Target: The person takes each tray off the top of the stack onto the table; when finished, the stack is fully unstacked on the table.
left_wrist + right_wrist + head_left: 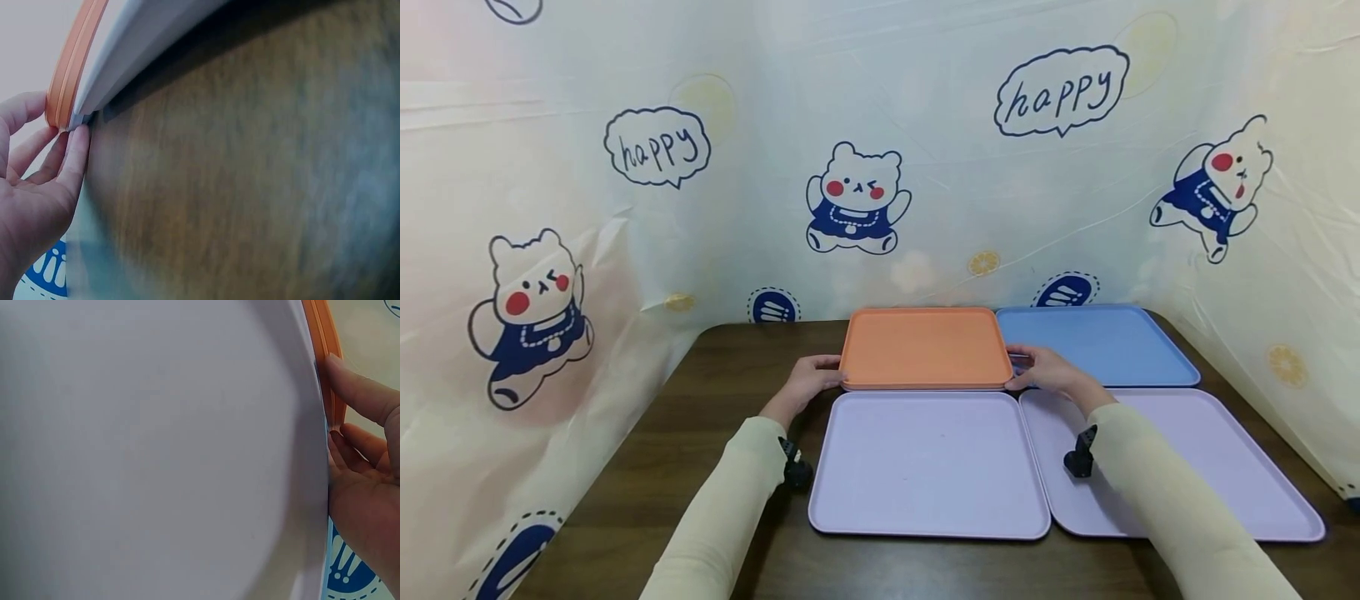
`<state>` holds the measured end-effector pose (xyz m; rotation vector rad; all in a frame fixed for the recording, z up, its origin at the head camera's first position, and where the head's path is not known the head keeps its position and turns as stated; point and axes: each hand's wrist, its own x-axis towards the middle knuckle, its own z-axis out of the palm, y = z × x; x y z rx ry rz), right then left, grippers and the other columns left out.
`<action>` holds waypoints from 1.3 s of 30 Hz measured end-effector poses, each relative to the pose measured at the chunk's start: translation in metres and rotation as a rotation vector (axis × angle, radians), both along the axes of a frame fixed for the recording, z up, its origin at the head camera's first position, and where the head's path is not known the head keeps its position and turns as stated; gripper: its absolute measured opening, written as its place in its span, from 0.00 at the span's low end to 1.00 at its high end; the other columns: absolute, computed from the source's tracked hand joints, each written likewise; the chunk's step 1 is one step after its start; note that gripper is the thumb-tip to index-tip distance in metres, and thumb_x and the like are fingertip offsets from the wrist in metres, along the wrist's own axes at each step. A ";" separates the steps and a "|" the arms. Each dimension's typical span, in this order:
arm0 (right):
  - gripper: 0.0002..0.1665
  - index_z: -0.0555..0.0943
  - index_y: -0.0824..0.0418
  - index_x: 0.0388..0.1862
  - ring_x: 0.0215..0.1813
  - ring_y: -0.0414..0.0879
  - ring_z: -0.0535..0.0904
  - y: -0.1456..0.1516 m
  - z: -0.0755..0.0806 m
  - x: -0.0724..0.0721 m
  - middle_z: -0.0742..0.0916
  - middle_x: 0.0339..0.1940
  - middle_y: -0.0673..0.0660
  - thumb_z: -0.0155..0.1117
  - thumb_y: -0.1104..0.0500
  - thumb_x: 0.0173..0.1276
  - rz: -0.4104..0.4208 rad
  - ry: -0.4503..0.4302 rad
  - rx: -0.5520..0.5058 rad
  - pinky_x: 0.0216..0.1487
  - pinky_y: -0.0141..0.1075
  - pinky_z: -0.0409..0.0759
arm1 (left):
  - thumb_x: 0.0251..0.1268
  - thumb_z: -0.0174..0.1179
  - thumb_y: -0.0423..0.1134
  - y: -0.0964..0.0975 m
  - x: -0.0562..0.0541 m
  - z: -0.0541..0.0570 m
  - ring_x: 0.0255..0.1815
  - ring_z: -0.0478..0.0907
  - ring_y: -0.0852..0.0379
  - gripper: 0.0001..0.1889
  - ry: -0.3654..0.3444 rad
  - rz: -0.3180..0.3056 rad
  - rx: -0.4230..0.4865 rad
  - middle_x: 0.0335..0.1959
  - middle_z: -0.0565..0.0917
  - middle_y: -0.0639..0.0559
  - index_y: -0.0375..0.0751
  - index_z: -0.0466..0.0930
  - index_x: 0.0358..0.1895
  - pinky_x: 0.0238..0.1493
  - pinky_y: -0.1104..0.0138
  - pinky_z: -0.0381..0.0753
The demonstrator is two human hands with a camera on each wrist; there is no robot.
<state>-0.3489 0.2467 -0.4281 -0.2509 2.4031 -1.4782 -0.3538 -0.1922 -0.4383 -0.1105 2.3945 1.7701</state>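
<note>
A stack of orange trays point(927, 348) lies at the back middle of the table, its layered rims point(65, 81) showing edge-on in the left wrist view. At its left edge, my left hand point(808, 379) grips the rims near the front corner. My right hand point(1051, 371) holds the opposite edge, with its thumb point(356, 387) against the orange side and the other fingers lower down. Just in front of the stack is a lilac tray point(928, 467). Under my right wrist lies a second lilac tray point(1195, 467). A blue tray point(1097, 342) sits right of the orange stack, beside my right fingers.
The trays stand close together in two rows on a dark wooden table point(700, 467). A printed cloth point(910, 75) with bears hangs behind and at both sides, close to the table's back edge. Bare wood shows at the left.
</note>
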 end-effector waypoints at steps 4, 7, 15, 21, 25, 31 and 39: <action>0.52 0.56 0.67 0.76 0.71 0.64 0.61 -0.001 -0.001 -0.002 0.64 0.73 0.70 0.73 0.67 0.57 -0.006 0.005 0.013 0.68 0.51 0.64 | 0.63 0.65 0.33 0.000 0.001 0.002 0.50 0.81 0.50 0.23 -0.022 0.032 0.028 0.59 0.78 0.41 0.38 0.76 0.62 0.55 0.61 0.78; 0.52 0.55 0.66 0.76 0.71 0.64 0.62 -0.003 0.000 -0.003 0.64 0.73 0.70 0.74 0.66 0.57 -0.007 0.005 0.021 0.68 0.51 0.64 | 0.63 0.63 0.30 0.001 0.002 0.004 0.50 0.81 0.50 0.23 -0.035 0.057 0.059 0.60 0.77 0.40 0.38 0.76 0.62 0.54 0.61 0.78; 0.53 0.55 0.66 0.76 0.71 0.64 0.61 -0.004 0.000 -0.004 0.63 0.73 0.70 0.73 0.68 0.57 0.000 0.000 0.005 0.68 0.51 0.65 | 0.63 0.62 0.27 0.004 0.002 0.008 0.50 0.81 0.50 0.23 -0.047 0.091 0.096 0.60 0.77 0.38 0.35 0.76 0.62 0.53 0.62 0.79; 0.53 0.54 0.66 0.77 0.72 0.64 0.61 -0.002 -0.001 -0.002 0.63 0.73 0.70 0.73 0.67 0.58 0.005 -0.002 0.014 0.68 0.51 0.64 | 0.62 0.62 0.27 0.005 0.000 0.008 0.56 0.78 0.48 0.23 -0.021 0.082 0.090 0.61 0.76 0.38 0.33 0.76 0.62 0.58 0.59 0.75; 0.53 0.54 0.66 0.77 0.72 0.64 0.60 -0.001 0.000 0.000 0.63 0.73 0.70 0.73 0.67 0.58 0.014 0.002 0.019 0.68 0.51 0.64 | 0.62 0.63 0.30 0.004 -0.001 0.011 0.58 0.76 0.46 0.22 -0.004 0.069 0.057 0.60 0.78 0.40 0.35 0.77 0.61 0.63 0.53 0.70; 0.52 0.53 0.67 0.77 0.72 0.65 0.60 -0.002 0.003 0.003 0.62 0.74 0.71 0.72 0.67 0.59 0.016 -0.002 0.025 0.68 0.52 0.63 | 0.63 0.64 0.32 0.004 0.002 0.015 0.59 0.76 0.46 0.23 -0.016 0.048 0.067 0.60 0.77 0.41 0.36 0.76 0.63 0.64 0.52 0.69; 0.51 0.54 0.66 0.77 0.72 0.64 0.59 -0.004 0.003 0.003 0.62 0.73 0.71 0.72 0.66 0.59 0.007 -0.004 0.042 0.68 0.52 0.62 | 0.66 0.61 0.31 0.004 0.003 0.018 0.52 0.81 0.47 0.23 -0.012 0.052 0.181 0.59 0.78 0.39 0.37 0.74 0.64 0.59 0.56 0.75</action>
